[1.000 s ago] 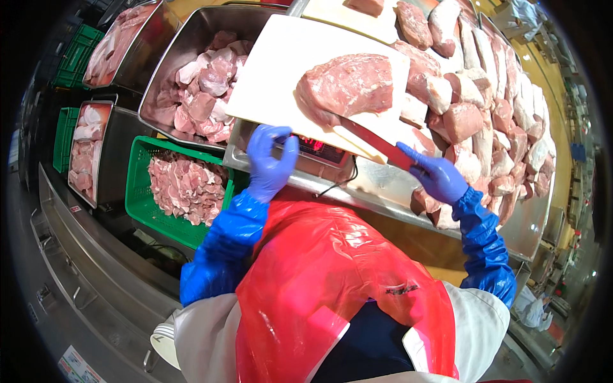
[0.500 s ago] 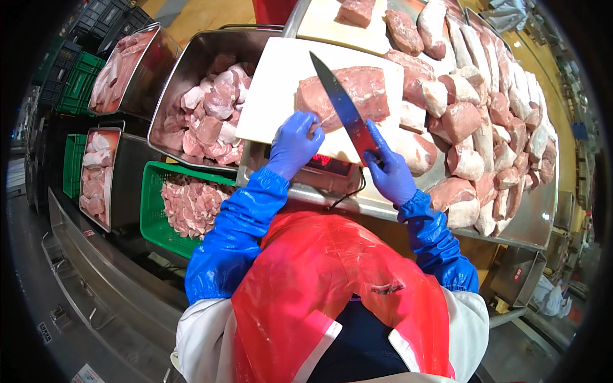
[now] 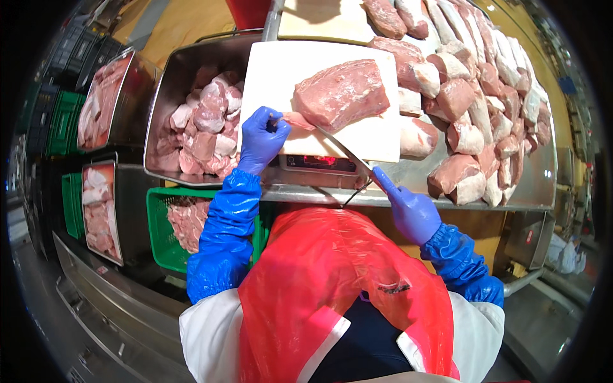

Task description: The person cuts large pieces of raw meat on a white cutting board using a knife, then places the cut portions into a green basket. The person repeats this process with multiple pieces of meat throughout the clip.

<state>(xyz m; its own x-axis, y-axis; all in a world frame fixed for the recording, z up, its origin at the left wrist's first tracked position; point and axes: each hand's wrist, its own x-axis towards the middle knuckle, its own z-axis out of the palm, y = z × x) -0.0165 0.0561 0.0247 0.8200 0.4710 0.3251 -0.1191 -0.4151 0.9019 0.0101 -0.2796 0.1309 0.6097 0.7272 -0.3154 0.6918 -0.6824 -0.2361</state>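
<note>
A large piece of raw meat (image 3: 343,94) lies on a white cutting board (image 3: 271,73). My left hand (image 3: 260,142), in a blue glove, pinches a thin strip of meat (image 3: 298,120) at the piece's near left corner. My right hand (image 3: 412,210), gloved too, is closed on the handle of a knife (image 3: 348,153), its index finger stretched along the top. The blade slants up and left over the board's near edge, and its tip meets the strip beside the large piece. Whether the strip is still joined to the piece, I cannot tell.
Many meat pieces (image 3: 469,137) cover the steel table (image 3: 530,182) at right. A scale display (image 3: 319,163) sits below the board's near edge. At left stand a deep steel bin (image 3: 158,127) of meat chunks, a green basket (image 3: 156,223) of trimmings and more meat-filled bins (image 3: 121,105).
My right hand has come down and right, bringing the knife lower and its tip to the meat's near corner. The left hand has shifted left, drawing a strip out from the piece.
</note>
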